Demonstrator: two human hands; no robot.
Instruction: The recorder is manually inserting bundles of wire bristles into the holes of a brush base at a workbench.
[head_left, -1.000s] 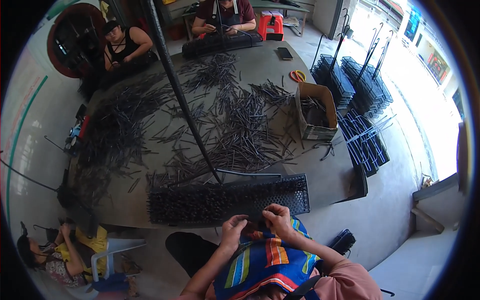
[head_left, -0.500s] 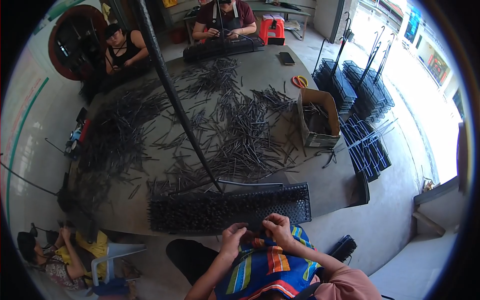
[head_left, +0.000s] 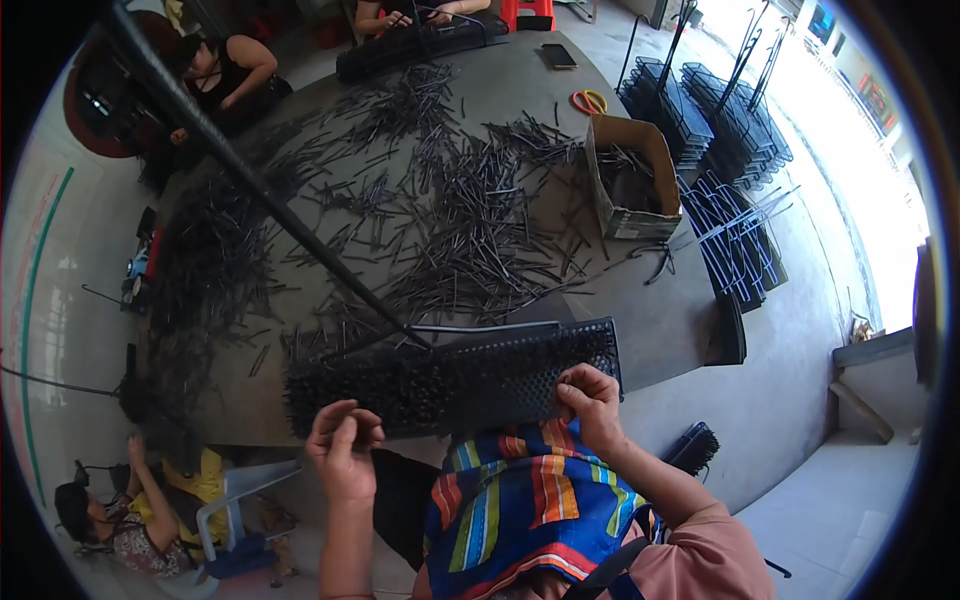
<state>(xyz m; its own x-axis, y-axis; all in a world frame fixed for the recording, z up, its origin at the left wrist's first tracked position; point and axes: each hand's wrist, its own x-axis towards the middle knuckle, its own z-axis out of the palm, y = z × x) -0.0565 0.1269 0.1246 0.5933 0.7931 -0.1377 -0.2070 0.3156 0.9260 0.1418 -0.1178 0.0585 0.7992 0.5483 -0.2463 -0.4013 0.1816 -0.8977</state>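
L hand [head_left: 343, 445] half-curled, R hand [head_left: 594, 403] fingers bunched, nr blk panel [head_left: 430, 385]

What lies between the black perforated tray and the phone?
The head view shows a metal bar at the far edge of the black perforated tray, then scattered dark strips, then bare tabletop up to the phone.

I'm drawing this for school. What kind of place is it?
Probably a workshop: dark strips litter a big table, a bristly black panel lies at its near edge, and black wire racks stand stacked alongside.
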